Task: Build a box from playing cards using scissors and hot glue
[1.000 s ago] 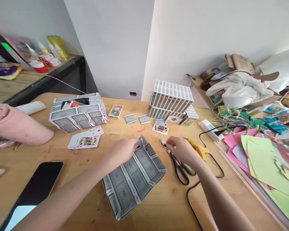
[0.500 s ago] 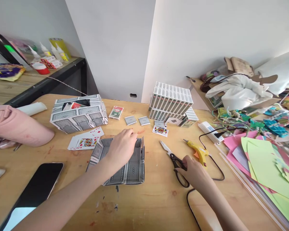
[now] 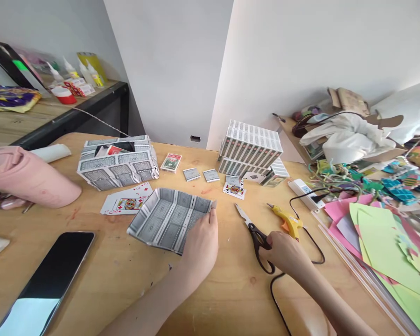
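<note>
A shallow open box (image 3: 168,219) made of grey-backed playing cards stands a little tilted in front of me. My left hand (image 3: 203,235) is closed on its right wall, fingers folded over the edge; the fingertips are partly hidden. To the right, my right hand (image 3: 283,249) has its fingers curled round the handle of black-handled scissors (image 3: 255,235), whose blades lie on the table pointing away. Just beyond that hand is a yellow hot glue gun (image 3: 289,221). Face-up playing cards (image 3: 124,203) are spread behind the box's left side.
At the back left is a tissue-box-like card box (image 3: 119,163); a red-and-green card pack (image 3: 171,162) and stacked packs (image 3: 250,147) stand farther right. A phone (image 3: 49,275) lies front left. A power strip (image 3: 306,195) and coloured paper (image 3: 381,233) are at right, the glue gun's cord trailing forward.
My left hand has moved from above the box to its right wall and gripped it. The box has turned and tilted. My right hand stays at the scissors.
</note>
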`<action>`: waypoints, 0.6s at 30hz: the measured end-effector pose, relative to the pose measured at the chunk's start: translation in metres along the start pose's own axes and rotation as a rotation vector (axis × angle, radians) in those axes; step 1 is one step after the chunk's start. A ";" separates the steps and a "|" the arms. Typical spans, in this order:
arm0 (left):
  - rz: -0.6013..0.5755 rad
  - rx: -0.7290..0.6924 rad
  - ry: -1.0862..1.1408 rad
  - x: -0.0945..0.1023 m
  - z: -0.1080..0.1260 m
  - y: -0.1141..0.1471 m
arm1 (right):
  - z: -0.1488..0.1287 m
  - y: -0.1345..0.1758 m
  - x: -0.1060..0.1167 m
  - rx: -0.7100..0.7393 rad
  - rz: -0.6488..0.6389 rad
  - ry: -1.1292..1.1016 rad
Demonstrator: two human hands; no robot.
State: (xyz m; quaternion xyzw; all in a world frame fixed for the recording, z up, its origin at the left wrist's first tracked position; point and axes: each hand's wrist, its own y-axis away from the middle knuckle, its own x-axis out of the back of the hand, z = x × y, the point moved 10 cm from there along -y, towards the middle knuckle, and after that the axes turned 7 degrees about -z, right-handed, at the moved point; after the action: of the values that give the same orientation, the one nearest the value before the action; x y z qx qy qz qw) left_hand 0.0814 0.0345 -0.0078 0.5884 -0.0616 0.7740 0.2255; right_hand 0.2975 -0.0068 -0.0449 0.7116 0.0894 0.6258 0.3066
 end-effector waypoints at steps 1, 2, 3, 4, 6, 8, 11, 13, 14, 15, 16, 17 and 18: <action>0.010 -0.011 -0.006 0.000 0.001 0.001 | 0.002 -0.002 0.002 -0.001 0.002 -0.040; 0.019 -0.027 -0.010 0.000 0.002 0.002 | 0.003 -0.004 0.003 0.010 -0.006 -0.113; 0.025 -0.044 -0.013 0.001 0.003 0.003 | 0.004 -0.006 0.003 0.029 -0.031 -0.224; 0.026 -0.057 -0.018 0.001 0.005 0.004 | 0.004 -0.008 0.001 0.054 -0.076 -0.367; 0.012 -0.065 -0.041 0.001 0.007 0.006 | 0.002 -0.010 -0.007 0.091 -0.194 -0.669; -0.002 -0.067 -0.080 0.000 0.010 0.006 | -0.001 -0.008 -0.015 0.097 -0.278 -0.921; 0.010 -0.086 -0.137 0.000 0.016 0.007 | -0.010 0.003 -0.018 0.142 -0.312 -1.127; 0.025 -0.099 -0.163 0.000 0.019 0.008 | -0.016 0.012 -0.019 0.191 -0.336 -1.147; 0.029 -0.101 -0.173 0.000 0.019 0.009 | -0.019 0.017 -0.020 0.209 -0.357 -1.129; 0.031 -0.102 -0.183 0.000 0.019 0.009 | -0.022 0.022 -0.021 0.226 -0.382 -1.106; 0.033 -0.102 -0.192 0.000 0.020 0.009 | -0.024 0.026 -0.022 0.243 -0.410 -1.082; 0.037 -0.103 -0.200 0.000 0.020 0.009 | -0.027 0.030 -0.022 0.260 -0.440 -1.060; 0.043 -0.106 -0.208 0.000 0.021 0.010 | -0.029 0.033 -0.022 0.274 -0.467 -1.042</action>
State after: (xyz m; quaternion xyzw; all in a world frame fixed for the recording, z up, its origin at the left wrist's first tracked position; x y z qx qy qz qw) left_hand 0.0959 0.0183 0.0001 0.6514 -0.1380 0.7091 0.2318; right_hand 0.2574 -0.0354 -0.0442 0.9200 0.1613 0.0920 0.3452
